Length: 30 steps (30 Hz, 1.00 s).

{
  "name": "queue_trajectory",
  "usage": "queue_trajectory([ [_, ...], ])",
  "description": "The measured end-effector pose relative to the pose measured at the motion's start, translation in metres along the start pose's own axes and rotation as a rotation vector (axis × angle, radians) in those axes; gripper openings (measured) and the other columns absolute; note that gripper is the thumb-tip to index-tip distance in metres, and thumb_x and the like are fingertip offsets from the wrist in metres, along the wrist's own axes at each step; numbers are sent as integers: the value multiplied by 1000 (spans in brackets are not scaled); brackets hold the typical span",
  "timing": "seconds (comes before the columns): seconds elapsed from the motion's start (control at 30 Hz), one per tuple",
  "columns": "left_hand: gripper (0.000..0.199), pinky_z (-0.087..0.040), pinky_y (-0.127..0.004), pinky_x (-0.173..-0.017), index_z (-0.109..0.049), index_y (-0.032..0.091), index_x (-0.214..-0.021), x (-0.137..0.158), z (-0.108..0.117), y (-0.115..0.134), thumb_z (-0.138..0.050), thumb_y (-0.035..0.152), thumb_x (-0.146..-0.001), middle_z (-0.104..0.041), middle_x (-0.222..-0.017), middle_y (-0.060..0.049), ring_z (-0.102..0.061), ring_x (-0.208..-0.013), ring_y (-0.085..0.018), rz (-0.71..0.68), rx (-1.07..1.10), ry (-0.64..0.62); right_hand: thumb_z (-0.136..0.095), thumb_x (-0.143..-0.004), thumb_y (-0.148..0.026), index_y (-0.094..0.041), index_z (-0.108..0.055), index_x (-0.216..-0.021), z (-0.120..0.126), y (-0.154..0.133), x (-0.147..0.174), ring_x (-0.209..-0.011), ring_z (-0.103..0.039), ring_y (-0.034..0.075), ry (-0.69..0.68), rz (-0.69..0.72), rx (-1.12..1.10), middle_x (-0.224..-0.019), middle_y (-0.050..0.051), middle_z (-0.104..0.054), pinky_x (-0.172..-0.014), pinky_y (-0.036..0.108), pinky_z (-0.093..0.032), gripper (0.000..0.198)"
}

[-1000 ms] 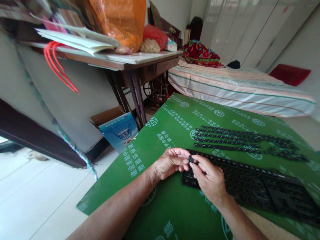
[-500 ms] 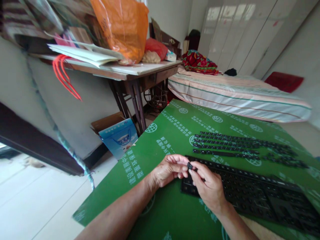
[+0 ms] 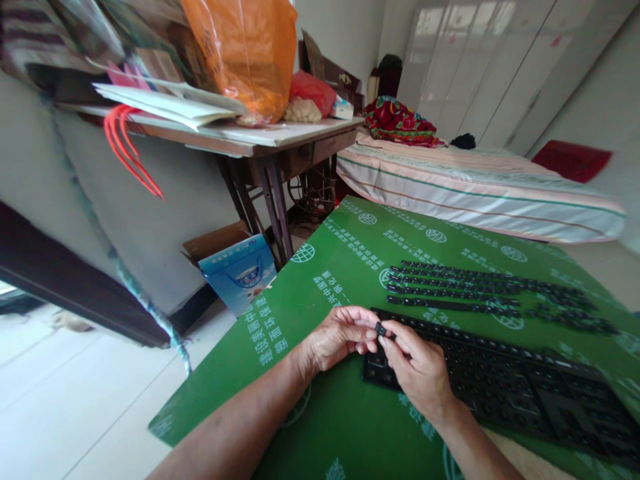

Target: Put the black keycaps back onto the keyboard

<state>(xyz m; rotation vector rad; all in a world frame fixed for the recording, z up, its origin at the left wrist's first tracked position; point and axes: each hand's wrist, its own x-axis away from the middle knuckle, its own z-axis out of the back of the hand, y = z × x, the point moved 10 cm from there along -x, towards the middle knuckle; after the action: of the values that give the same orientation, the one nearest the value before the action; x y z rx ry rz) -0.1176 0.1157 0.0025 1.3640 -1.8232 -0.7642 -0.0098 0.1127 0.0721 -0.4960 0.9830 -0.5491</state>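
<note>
Between the fingertips of both my hands is a small black keycap (image 3: pixel 381 329). My left hand (image 3: pixel 340 340) pinches it from the left, with the fingers curled in. From the right, the thumb and index finger of my right hand (image 3: pixel 417 363) close on it too. Below and to the right lies a black keyboard (image 3: pixel 495 380) with its keycaps off, partly hidden by my right hand. Beyond it, several rows of loose black keycaps (image 3: pixel 455 287) are laid out on the green board (image 3: pixel 320 293).
A sewing-machine table (image 3: pixel 280 137) at the back left bears an orange plastic bag (image 3: pixel 245 60) and papers. Under it stands a blue carton (image 3: pixel 240 273). A bed (image 3: pixel 450 183) with striped bedding borders the board's far side.
Both hands keep their pinch on the keycap, which seems slightly turned. The whole view has shifted a little; the keyboard and the rows of keycaps lie as before.
</note>
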Motion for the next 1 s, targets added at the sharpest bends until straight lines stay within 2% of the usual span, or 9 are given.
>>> queue_trajectory([
  [0.2,25,-39,-17,-45,-70,11,-76,0,1,0,-82,18,-56,-70,-66,-5,-61,-49,-9,4,-14,8,-54,-87,-16,-17,-65,-105,2,-5,-1,-60,-67,13,3,41,54,-78,5,-73,-67,20,-57,22],
  [0.6,23,-41,-17,-45,-69,11,-74,-2,3,-2,-81,22,-59,-69,-59,-5,-64,-50,-12,11,-7,34,-52,-88,-18,-17,-64,-108,-1,0,2,-65,-69,14,-36,59,106,-84,6,-73,-70,22,-57,23],
  [0.9,24,-40,-18,-46,-69,11,-74,-3,4,-5,-82,22,-58,-68,-56,-4,-62,-48,-11,14,-8,58,-54,-87,-15,-18,-65,-107,0,-4,-2,-73,-69,15,-48,141,146,-88,7,-73,-73,26,-56,23],
  [1.0,25,-40,-19,-47,-69,10,-77,-4,8,0,-81,23,-60,-72,-68,-8,-65,-55,-13,2,-4,81,-54,-87,-17,-19,-67,-103,7,4,-8,-71,-67,15,-55,75,103,-83,6,-71,-69,27,-56,20],
])
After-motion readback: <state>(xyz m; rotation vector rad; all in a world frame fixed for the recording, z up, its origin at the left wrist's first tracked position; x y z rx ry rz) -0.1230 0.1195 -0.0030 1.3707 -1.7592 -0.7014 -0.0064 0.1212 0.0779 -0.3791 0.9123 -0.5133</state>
